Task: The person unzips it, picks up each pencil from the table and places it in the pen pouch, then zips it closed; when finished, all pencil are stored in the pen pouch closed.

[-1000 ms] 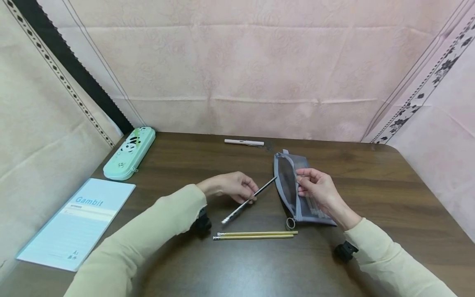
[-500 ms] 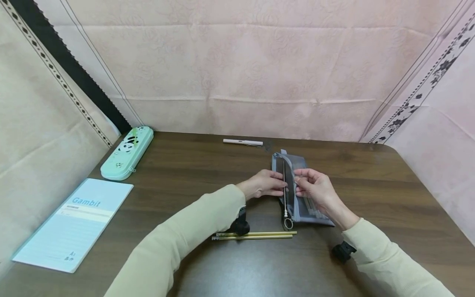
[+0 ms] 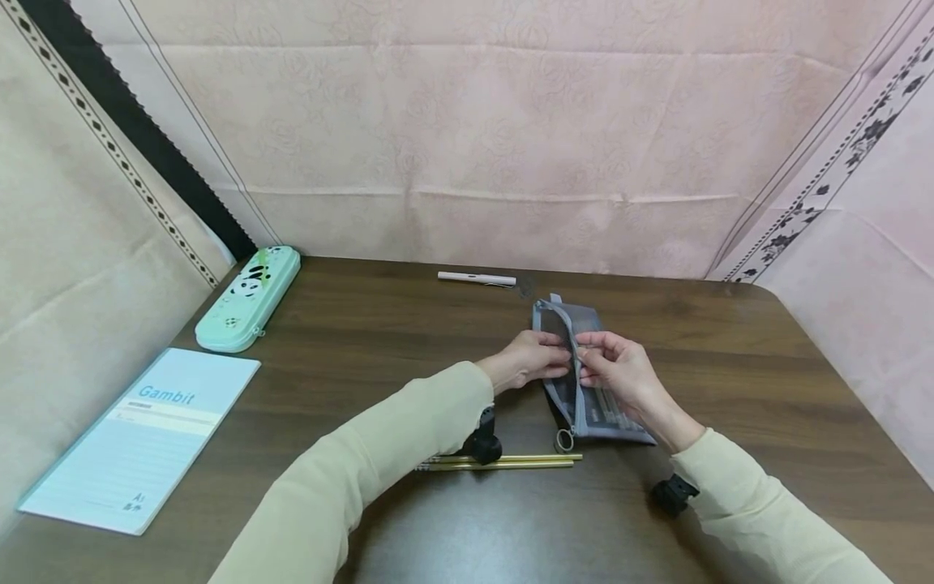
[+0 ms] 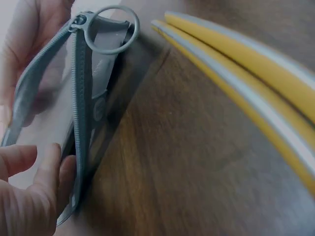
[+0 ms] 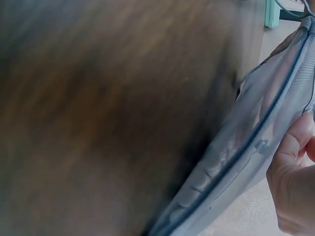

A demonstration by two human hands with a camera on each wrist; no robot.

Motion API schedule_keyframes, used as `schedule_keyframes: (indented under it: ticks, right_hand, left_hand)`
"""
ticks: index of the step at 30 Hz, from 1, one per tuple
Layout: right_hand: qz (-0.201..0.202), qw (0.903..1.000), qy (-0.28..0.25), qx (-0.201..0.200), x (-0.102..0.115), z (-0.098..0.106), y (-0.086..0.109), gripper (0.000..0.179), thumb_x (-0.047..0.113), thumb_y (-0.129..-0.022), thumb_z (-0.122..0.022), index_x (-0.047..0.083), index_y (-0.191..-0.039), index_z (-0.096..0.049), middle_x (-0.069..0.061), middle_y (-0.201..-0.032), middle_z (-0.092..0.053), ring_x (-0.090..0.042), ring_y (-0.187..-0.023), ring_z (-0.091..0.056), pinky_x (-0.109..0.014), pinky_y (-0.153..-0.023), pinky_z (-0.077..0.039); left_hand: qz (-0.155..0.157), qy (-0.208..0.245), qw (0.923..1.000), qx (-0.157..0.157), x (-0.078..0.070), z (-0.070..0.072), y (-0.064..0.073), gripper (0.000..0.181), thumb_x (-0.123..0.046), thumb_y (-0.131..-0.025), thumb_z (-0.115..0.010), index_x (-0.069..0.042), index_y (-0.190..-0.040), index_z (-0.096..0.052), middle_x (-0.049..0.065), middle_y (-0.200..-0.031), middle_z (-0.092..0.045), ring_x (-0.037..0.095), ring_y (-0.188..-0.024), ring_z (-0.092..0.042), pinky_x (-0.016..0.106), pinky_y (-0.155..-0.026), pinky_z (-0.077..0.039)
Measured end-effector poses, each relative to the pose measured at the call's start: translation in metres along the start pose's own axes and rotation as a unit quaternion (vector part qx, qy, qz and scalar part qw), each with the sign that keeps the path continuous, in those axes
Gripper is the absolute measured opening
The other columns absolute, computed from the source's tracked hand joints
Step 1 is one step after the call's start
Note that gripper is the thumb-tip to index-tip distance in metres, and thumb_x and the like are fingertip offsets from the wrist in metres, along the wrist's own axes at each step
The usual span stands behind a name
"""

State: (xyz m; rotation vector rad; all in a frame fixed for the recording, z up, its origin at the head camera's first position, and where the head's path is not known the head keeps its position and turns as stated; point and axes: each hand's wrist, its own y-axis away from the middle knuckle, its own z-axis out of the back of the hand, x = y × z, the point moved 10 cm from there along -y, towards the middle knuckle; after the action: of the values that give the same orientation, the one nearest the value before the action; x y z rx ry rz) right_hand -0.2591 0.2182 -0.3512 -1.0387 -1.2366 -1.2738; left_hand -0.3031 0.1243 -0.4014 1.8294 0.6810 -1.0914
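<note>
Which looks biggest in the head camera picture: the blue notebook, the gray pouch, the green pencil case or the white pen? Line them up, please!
1. Blue notebook
2. Gray pouch and green pencil case: too close to rank; left hand and right hand hide part of the pouch
3. White pen

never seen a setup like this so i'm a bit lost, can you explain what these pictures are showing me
There is no machine here, just a person's bare hands. The wide picture comes from a camera worn on the head, looking forward and down; the two closer ones come from cameras on the left and right wrists. On the brown table lie a light blue notebook, a mint-green case, a white pen and two gold-coloured pencils. The right hand pinches the edge of an unzipped grey pouch. The left hand has its fingers at the pouch's opening; nothing shows in its grip.
</note>
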Motion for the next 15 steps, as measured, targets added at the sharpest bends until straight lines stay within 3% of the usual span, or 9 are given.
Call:
schedule_keyframes:
  ticks: [4, 7, 9, 12, 15]
  right_hand:
    - [-0.001, 1.0, 0.004, -0.007, -0.001, 0.0, -0.001, 0.033, 0.003, -0.094, -0.053, -0.012, -0.123, -0.045, 0.004, -0.078, -0.059, -0.004, -0.063, -0.058, -0.018, -0.059, -0.055]
    - [-0.001, 0.9999, 0.009, -0.009, -0.001, 0.001, -0.001, 0.033, 0.004, -0.094, -0.053, -0.012, -0.122, -0.046, 0.004, -0.077, -0.059, -0.004, -0.063, -0.058, -0.018, -0.059, -0.055]
    - [0.0, 0.9999, 0.01, -0.01, -0.001, 0.001, -0.001, 0.033, 0.004, -0.094, -0.054, -0.013, -0.122, -0.046, 0.004, -0.076, -0.058, -0.004, -0.063, -0.058, -0.018, -0.059, -0.055]
    - [0.001, 0.9998, 0.014, -0.012, -0.001, 0.001, -0.001, 0.034, 0.004, -0.094, -0.054, -0.012, -0.122, -0.046, 0.004, -0.076, -0.058, -0.004, -0.063, -0.058, -0.019, -0.06, -0.055]
    - [0.002, 0.9997, 0.022, -0.012, -0.002, 0.001, -0.002, 0.034, 0.003, -0.094, -0.054, -0.012, -0.123, -0.046, 0.004, -0.077, -0.057, -0.004, -0.063, -0.058, -0.019, -0.06, -0.055]
  left_hand:
    - [0.0, -0.049, 0.9975, 0.05, -0.002, 0.002, 0.015, 0.049, 0.003, -0.092, -0.054, 0.006, -0.139, -0.038, 0.025, -0.126, -0.055, 0.032, -0.117, -0.055, 0.034, -0.095, -0.049]
    - [0.007, -0.127, 0.9868, 0.1, -0.001, 0.006, 0.033, 0.045, -0.002, -0.091, -0.058, 0.002, -0.135, -0.046, 0.021, -0.124, -0.057, 0.029, -0.111, -0.06, 0.033, -0.092, -0.051]
    - [0.016, -0.188, 0.9726, 0.135, 0.003, 0.009, 0.047, 0.042, -0.004, -0.09, -0.061, 0.001, -0.13, -0.051, 0.018, -0.119, -0.061, 0.024, -0.103, -0.063, 0.032, -0.089, -0.053]
    - [0.02, -0.284, 0.9421, 0.177, 0.012, 0.017, 0.068, 0.037, -0.005, -0.086, -0.066, -0.002, -0.121, -0.058, 0.011, -0.105, -0.067, 0.016, -0.089, -0.065, 0.029, -0.081, -0.055]
    - [-0.006, -0.361, 0.9117, 0.196, 0.02, 0.024, 0.083, 0.03, -0.003, -0.081, -0.071, -0.002, -0.111, -0.064, 0.004, -0.091, -0.068, 0.01, -0.08, -0.064, 0.023, -0.074, -0.055]
